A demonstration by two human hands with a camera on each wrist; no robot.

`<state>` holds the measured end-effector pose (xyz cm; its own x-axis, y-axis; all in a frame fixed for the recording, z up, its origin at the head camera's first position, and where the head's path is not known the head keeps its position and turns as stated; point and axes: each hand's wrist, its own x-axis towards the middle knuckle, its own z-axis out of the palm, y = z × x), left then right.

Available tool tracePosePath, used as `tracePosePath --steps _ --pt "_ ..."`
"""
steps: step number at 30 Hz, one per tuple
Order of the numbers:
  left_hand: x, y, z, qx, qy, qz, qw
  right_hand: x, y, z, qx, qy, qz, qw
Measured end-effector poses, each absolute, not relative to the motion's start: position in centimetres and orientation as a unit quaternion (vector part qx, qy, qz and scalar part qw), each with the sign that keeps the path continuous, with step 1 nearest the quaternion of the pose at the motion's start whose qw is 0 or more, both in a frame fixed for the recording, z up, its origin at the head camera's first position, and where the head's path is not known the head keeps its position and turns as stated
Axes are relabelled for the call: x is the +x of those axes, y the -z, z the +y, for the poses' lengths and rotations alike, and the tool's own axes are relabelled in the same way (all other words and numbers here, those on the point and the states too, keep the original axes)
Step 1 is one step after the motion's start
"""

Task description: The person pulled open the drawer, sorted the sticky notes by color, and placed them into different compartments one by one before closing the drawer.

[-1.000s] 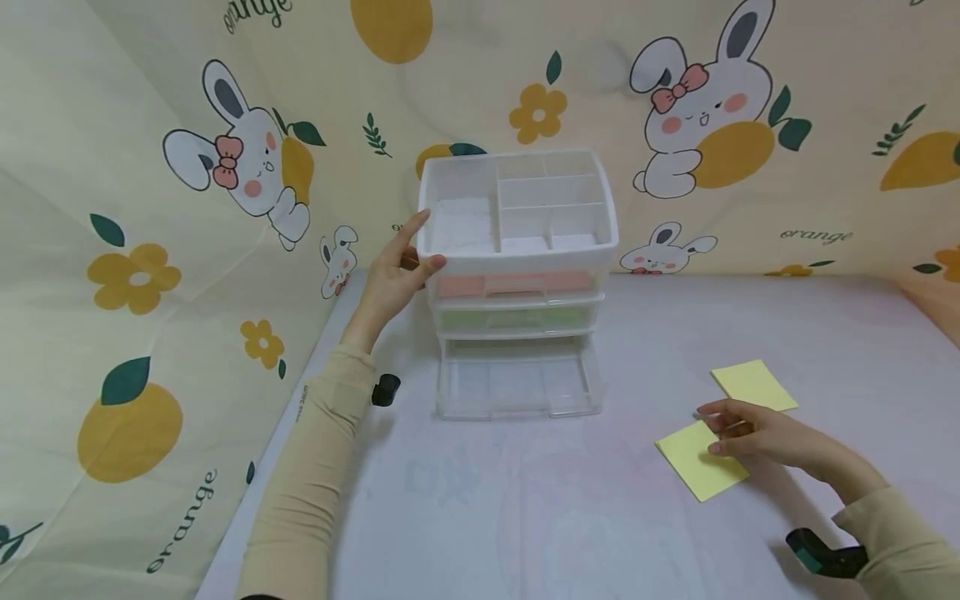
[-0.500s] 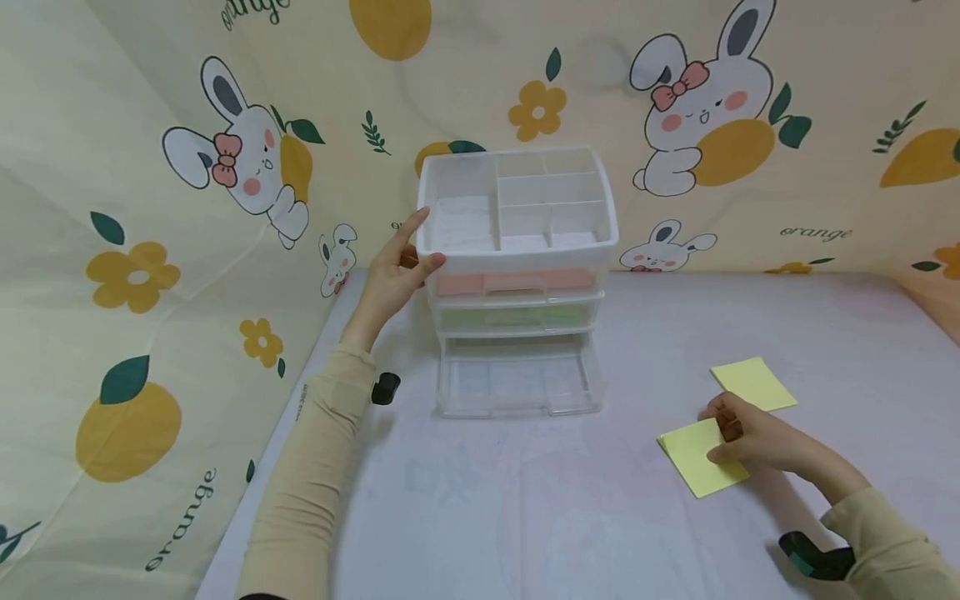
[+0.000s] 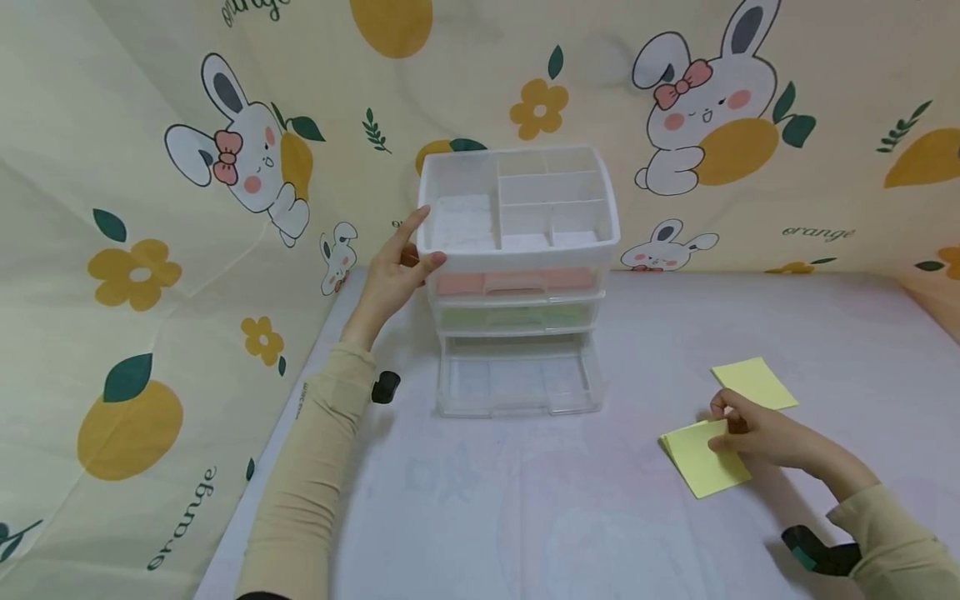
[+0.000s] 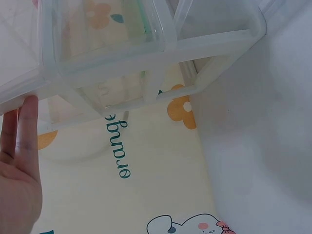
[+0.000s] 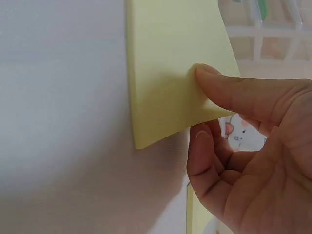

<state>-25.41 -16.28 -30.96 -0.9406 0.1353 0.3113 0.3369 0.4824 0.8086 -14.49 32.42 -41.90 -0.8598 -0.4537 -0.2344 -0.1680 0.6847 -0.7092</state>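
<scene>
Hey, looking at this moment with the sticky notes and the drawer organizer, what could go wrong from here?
The right hand pinches the near yellow sticky pad at one edge only, so top sheets may peel or bend instead of the whole pad lifting. The second pad lies right beside that hand and could get nudged. The left hand merely rests against the organizer, and its bottom drawer stands open, so a bump might shift the unit.

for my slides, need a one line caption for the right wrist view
Right hand pinches the near yellow sticky-note pad, lifting one edge off the white table.
</scene>
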Motion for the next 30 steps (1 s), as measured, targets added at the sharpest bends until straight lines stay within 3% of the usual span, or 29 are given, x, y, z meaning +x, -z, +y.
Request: tracePosePath --steps 19,30 --pt "-25.0 30.6 -16.1 -0.138 0.490 -0.854 0.107 -14.7 38.9 32.1 -0.102 0.412 0.893 0.151" --pt "-24.9 30.5 -16.0 -0.143 0.488 -0.854 0.109 -15.9 37.4 29.5 -0.087 0.469 0.872 0.107"
